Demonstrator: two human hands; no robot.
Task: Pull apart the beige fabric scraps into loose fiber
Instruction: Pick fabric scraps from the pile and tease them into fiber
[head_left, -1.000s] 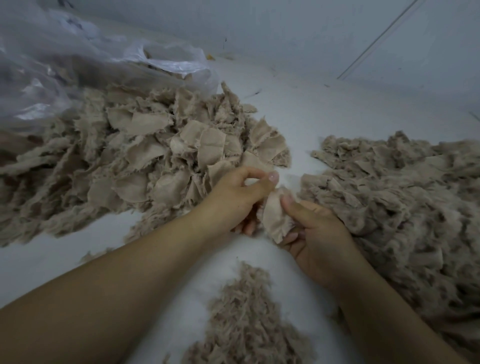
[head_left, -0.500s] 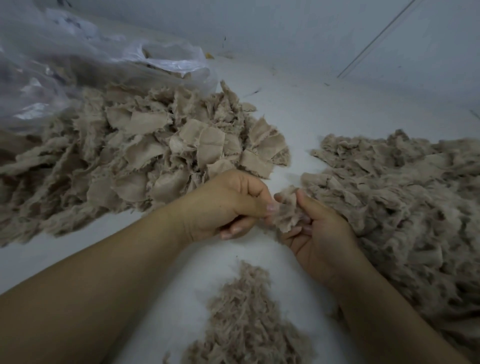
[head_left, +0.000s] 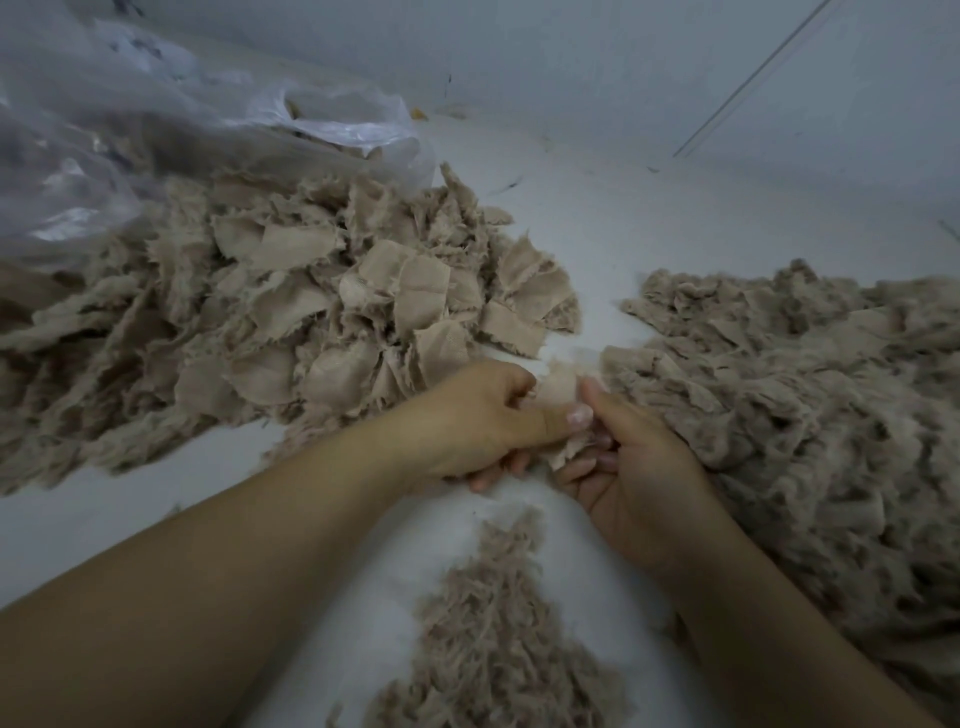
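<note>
While pinched between both hands' fingers (head_left: 558, 426), scrap (head_left: 558, 387) taut.

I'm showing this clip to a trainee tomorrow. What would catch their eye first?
Both hands at the centre, left hand and right hand, pinching one beige scrap between them. A big heap of fabric squares sits left, a fluffier heap right, and loose fiber lies nearest.

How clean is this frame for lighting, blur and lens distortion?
Head view: dim, flat, bluish light, no hard shadows; faint sheen on the plastic bag; wide-angle bending stretches the forearms at the bottom; left hand, right hand and the scrap slightly soft; edges blurrier.
</note>
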